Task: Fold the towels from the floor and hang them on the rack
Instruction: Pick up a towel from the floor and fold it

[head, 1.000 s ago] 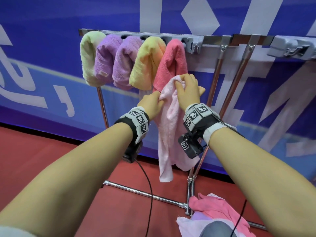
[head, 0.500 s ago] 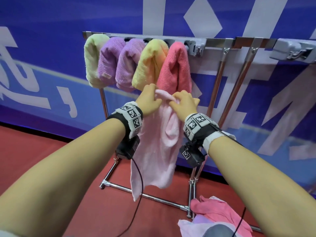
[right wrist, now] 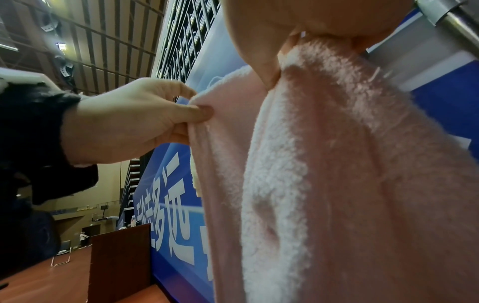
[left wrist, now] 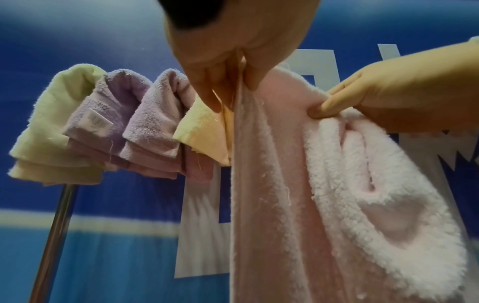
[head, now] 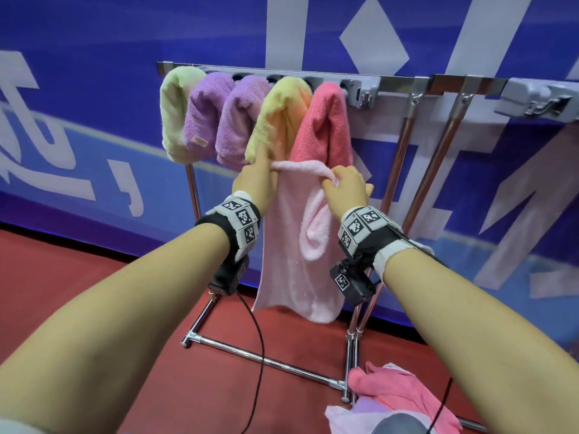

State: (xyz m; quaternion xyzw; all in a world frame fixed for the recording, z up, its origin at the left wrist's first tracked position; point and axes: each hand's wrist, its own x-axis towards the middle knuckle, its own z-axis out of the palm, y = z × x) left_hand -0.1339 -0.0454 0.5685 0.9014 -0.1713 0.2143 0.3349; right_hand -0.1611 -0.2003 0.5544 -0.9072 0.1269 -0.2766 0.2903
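Note:
A light pink towel (head: pixel 291 245) hangs in the air in front of the metal rack (head: pixel 404 81), held by its top edge. My left hand (head: pixel 257 180) pinches its left corner, and the pinch shows close up in the left wrist view (left wrist: pixel 233 82). My right hand (head: pixel 344 189) grips the bunched right part of the top edge (right wrist: pixel 305 53). Part of the towel (left wrist: pixel 376 194) sags in a fold below the right hand. Several folded towels hang on the rack's bar: pale green (head: pixel 175 111), two purple (head: pixel 206 111), yellow-orange (head: pixel 279 120) and coral (head: pixel 326 126).
A heap of pink, purple and white towels (head: pixel 394 399) lies on the red floor (head: pixel 94 292) at the rack's right foot. The rack's base bar (head: pixel 266 358) runs across the floor below my hands. A blue banner wall (head: pixel 94 89) stands close behind. A black cable (head: pixel 260 346) dangles from my left wrist.
My hands have drawn apart and come down from the coral towel, spreading the pink towel's top edge between them. The towel now hangs wider, below the hung towels.

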